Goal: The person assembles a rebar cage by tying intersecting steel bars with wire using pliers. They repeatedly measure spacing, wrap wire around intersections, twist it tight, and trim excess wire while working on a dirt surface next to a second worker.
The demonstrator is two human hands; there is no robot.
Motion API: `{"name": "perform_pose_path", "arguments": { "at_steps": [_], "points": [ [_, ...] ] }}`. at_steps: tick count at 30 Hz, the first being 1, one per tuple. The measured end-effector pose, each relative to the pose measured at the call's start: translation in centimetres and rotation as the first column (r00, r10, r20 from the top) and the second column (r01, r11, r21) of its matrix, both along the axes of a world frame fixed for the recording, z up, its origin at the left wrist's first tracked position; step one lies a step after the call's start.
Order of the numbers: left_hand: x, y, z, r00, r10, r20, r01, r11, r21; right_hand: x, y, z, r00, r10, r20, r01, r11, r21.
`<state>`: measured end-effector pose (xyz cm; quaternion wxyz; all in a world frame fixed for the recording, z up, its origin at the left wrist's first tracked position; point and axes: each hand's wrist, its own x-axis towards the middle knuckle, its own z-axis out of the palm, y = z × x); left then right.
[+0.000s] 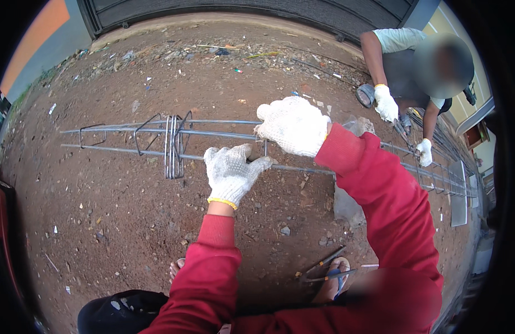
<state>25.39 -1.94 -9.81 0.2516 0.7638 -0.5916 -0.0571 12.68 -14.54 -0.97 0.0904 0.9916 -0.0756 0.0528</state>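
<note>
A long cage of steel rods lies across in front of me, with square wire stirrups around it. Several stirrups are bunched together left of my hands. My left hand, in a white knitted glove, is closed over the near rod, thumb pointing right. Further right and higher, my right hand, gloved alike, is closed at the far rods beside a stirrup; its fingertips are partly hidden. The cage continues right, behind my red sleeve.
A co-worker's gloved hands work at the cage's right part with a tool. A pale block stands under the cage. Long-handled pincers lie by my sandalled foot. Rubble lines the dark gate.
</note>
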Motion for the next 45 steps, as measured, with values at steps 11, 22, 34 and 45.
{"name": "perform_pose_path", "arguments": {
  "at_steps": [11, 22, 34, 45],
  "points": [
    [0.1, 0.3, -0.1, 1.000, -0.021, 0.012, 0.021, 0.998, -0.055, -1.9, -0.9, 0.5, 0.979, 0.016, 0.206, -0.005, 0.998, -0.058],
    [-0.5, 0.3, -0.6, 0.997, 0.030, 0.070, -0.022, 0.994, -0.109, -2.9, 0.6, 1.4, 0.992, -0.004, 0.125, 0.018, 0.994, -0.112],
    [-0.2, 0.5, 0.2, 0.999, 0.009, -0.052, -0.009, 1.000, 0.000, 0.8, 1.5, -0.6, 0.985, 0.162, -0.058, -0.169, 0.973, -0.160],
    [-0.4, 0.2, -0.8, 0.997, 0.026, 0.073, -0.024, 0.999, -0.040, 1.6, 1.5, -1.4, 0.961, 0.148, -0.232, -0.146, 0.989, 0.026]
  ]
}}
